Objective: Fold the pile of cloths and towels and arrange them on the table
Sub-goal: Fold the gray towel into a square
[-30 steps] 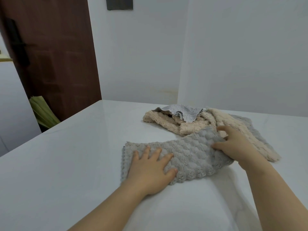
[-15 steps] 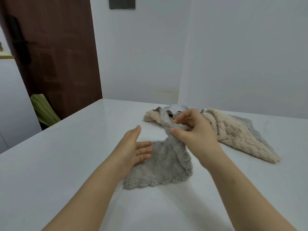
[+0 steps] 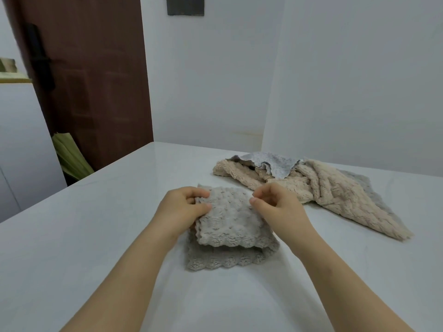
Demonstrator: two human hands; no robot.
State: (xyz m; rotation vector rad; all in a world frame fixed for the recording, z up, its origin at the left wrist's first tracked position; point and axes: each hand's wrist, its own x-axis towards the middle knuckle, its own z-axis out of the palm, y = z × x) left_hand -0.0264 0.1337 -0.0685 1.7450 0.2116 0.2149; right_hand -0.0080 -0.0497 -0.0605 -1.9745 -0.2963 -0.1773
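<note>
A grey fluffy cloth lies folded over on itself in the middle of the white table. My left hand pinches its far left corner between thumb and fingers. My right hand is at its far right corner with fingers curled, thumb and forefinger close on the cloth's edge. Behind them lies the pile: a beige plush towel, a thin light-grey patterned cloth on top, and a grey towel partly hidden under the beige one.
A dark brown door stands at the back left, with green folded material leaning at its foot. White walls close the back and right. The table's left edge runs diagonally from the door toward me.
The grey cloth was spread long under both palms; my right hand lifted its right end and carried it left over the rest. Now both hands hold the far corners of the doubled cloth.
</note>
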